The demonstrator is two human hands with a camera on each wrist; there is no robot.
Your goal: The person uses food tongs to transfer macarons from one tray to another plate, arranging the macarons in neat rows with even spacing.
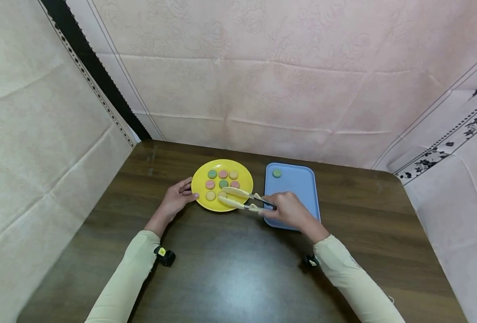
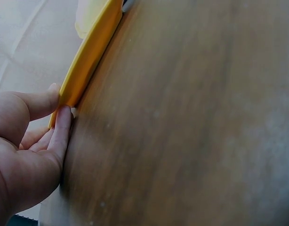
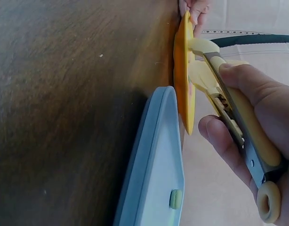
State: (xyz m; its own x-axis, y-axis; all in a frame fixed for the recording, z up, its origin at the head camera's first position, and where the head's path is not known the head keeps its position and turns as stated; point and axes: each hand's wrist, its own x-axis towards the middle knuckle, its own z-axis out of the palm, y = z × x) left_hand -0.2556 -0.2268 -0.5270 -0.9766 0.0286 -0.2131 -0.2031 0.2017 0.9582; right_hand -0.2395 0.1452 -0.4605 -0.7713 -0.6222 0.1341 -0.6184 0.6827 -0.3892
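Note:
A yellow plate (image 1: pixel 244 172) holds several small round macarons in green, pink and cream, set in rows. My left hand (image 1: pixel 175 198) pinches the plate's left rim, thumb on top and fingers beneath, as the left wrist view shows. In my right hand (image 1: pixel 288 209) is a pair of cream-tipped tongs (image 3: pixel 248 122), gripped by its handles. The tong tips are spread over the plate's front right, one on each side of a cream macaron (image 1: pixel 222 194); whether they touch it I cannot tell. Another cream macaron (image 1: pixel 210 196) lies just left of them.
To the right of the plate lies a blue rectangular tray (image 1: pixel 299 181), partly under my right hand. One green macaron (image 1: pixel 277 173) sits in its far left corner. Both stand on a dark brown wooden table (image 1: pixel 222 251), with pale patterned cloth (image 1: pixel 262 89) hanging behind and at the sides.

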